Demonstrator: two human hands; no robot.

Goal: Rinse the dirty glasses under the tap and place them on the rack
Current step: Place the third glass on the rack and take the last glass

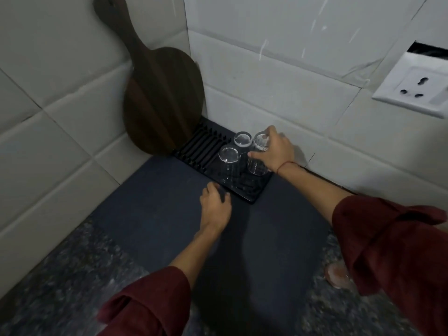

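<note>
Head view, step in hand: placing on the rack. The right hand [274,151] holds a clear glass [258,157], mouth down, on the black drying rack [252,194] at the middle of the frame.
Right-hand fingers: wrapped round the glass, thumb on its near side, the others over the far side. Whether its rim is fully seated on the rack I cannot tell.
Left hand [214,202]: lies knuckles-up just beside the rack's near edge, fingers curled loosely and holding nothing; whether it touches the rack I cannot tell.
Other glasses: two more stand inverted on the rack, a front glass [228,163] left of the held one and a back glass [242,139] behind it, all three close together.
Progress, as a judgement: three glasses are at the rack, so the rinsing of these looks done. No tap or sink is in view.
Next move calls for: letting go cleanly without knocking the neighbours, then lifting the hand straight away.
Surface: a dark mat [169,214] under the rack, laid on a speckled stone surface [60,282] that fills the lower frame.
Rack layout: a ribbed, slotted part [198,146] toward the left of the rack stands unused.
Room: pale tiled walls [266,69] meet in a corner; a dark wooden board [160,98] leans there, upper left.
Right wall: a white socket [417,88] at the upper right edge.
</note>
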